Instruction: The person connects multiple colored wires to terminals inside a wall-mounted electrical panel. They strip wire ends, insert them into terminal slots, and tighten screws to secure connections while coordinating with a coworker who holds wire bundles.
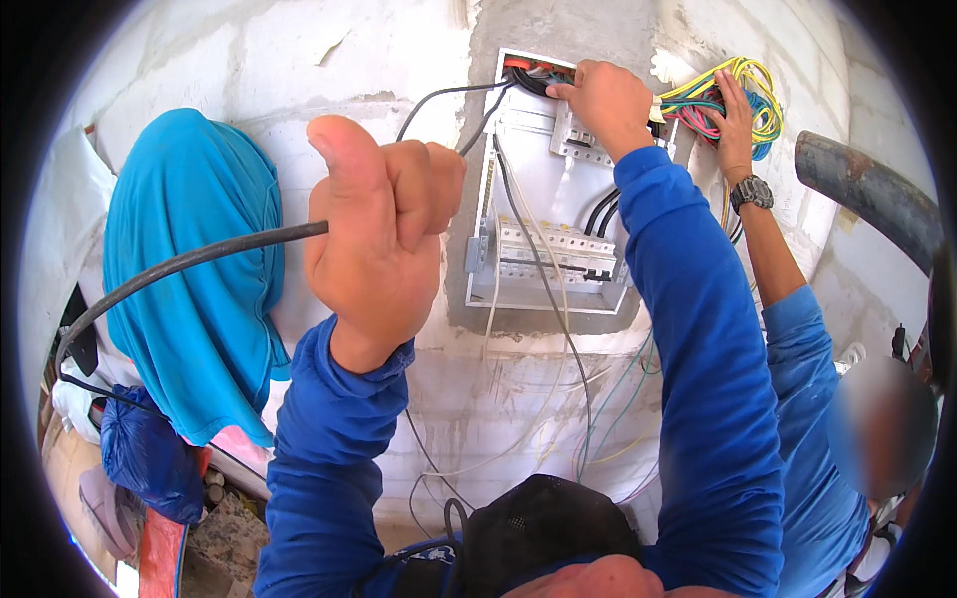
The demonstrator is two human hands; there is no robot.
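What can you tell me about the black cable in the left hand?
The black cable looks like a thin, round, smooth-sheathed lead. It rises in a curve from the lower left, passes in front of a blue cloth, and enters the closed fist of the left hand. Past the fist it runs up and right to the top of the white breaker box set in the wall, where the right hand is at work. Its far end is hidden.

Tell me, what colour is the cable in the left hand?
Black. The cable runs out from the left hand, clearest in the head view.
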